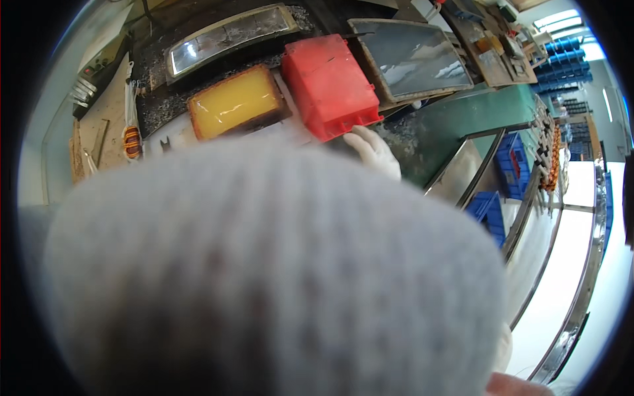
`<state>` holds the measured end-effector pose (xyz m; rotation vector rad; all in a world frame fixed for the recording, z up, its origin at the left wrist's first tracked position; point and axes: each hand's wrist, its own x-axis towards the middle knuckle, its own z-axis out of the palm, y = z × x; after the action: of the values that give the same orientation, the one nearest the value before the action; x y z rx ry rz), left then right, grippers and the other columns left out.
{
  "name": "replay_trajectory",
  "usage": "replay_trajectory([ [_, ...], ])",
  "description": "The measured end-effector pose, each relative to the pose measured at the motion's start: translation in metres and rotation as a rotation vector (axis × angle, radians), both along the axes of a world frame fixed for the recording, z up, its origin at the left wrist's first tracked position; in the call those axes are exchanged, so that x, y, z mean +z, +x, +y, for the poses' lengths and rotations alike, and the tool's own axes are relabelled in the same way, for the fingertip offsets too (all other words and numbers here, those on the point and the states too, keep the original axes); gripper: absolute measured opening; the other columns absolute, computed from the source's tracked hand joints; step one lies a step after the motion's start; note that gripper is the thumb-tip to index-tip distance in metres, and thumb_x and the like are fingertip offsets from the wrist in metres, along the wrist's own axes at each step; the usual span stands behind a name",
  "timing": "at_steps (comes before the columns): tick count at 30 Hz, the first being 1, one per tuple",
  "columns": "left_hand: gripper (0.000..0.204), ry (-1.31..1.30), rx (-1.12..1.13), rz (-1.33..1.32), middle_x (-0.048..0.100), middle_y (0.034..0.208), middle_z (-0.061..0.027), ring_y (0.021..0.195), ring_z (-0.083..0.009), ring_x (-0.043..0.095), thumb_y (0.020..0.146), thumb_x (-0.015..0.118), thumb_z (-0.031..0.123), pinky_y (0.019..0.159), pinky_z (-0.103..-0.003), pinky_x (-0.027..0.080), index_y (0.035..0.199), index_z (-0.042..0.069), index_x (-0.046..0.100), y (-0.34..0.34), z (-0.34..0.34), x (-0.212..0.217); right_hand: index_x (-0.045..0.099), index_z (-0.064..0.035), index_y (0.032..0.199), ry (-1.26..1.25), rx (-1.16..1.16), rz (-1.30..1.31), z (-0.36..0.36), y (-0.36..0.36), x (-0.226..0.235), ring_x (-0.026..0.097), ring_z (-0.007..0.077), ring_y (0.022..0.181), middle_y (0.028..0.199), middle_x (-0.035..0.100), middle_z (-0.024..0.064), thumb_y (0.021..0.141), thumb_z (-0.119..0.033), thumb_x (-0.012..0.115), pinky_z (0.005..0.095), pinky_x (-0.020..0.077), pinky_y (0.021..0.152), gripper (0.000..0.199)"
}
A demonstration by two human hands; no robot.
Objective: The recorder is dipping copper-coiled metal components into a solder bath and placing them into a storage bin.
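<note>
Red box (330, 86), its broad face turned up, lies beyond your gloved hand (373, 152), between a yellow-filled tray (194, 117) and a rust-edged grey pan (428, 96). Your bent fingers sit close together at its near edge; you cannot tell from this angle whether they pinch the rim or merely rest against it. Judged by its look, the box is thin moulded plastic: light for its bulk, fairly stiff, with a smooth face that could slide under your knit glove. Your surest hold should be the ribbed, tabbed near edge, one hand at each side, since the narrow tabs look the likeliest parts to snap.

Around you, surfaces contrast. Yellow gloss fills the tray inside a crusted brown rim; pale, wrinkled patches break the pan's dark sheen; mirror-bright silver shows in a long metal trough (169, 63) set in the black, gritty worktop (155, 109). Copper-coloured windings (132, 142) lie to your left, tightly bundled, and an angular blue crate (487, 214) stands to your right. Across your foreground spreads a soft grey ribbed mass (277, 264), perhaps knitted fabric, too blurred to name with confidence.
</note>
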<state>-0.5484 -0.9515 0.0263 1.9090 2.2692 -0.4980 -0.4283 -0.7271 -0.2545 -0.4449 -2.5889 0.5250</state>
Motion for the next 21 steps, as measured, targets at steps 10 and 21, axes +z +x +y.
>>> replay_trajectory([
  [10,0.020,0.013,-0.006,-0.004,0.059,0.072,-0.0032,0.066,-0.0192,0.065,0.096,0.058,0.027,0.055,-0.032,0.051,0.083,0.012,0.059,-0.002,-0.002,0.005,0.060,-0.0107,0.126,0.010,0.016,-0.017,-0.001,-0.002,0.001,0.057,0.0368,0.121,0.132,0.059,0.0151,0.080,-0.021,0.077,0.0450,0.0493,0.100,0.050],
  [21,0.022,0.037,-0.020,0.023,0.058,0.072,-0.0029,0.066,-0.0186,0.064,0.099,0.057,0.028,0.054,-0.030,0.051,0.084,0.013,0.057,-0.005,-0.009,0.016,0.060,-0.0110,0.126,0.011,0.023,0.001,-0.001,0.000,0.001,0.058,0.0362,0.120,0.132,0.060,0.0151,0.080,-0.021,0.077,0.0436,0.0502,0.099,0.050],
])
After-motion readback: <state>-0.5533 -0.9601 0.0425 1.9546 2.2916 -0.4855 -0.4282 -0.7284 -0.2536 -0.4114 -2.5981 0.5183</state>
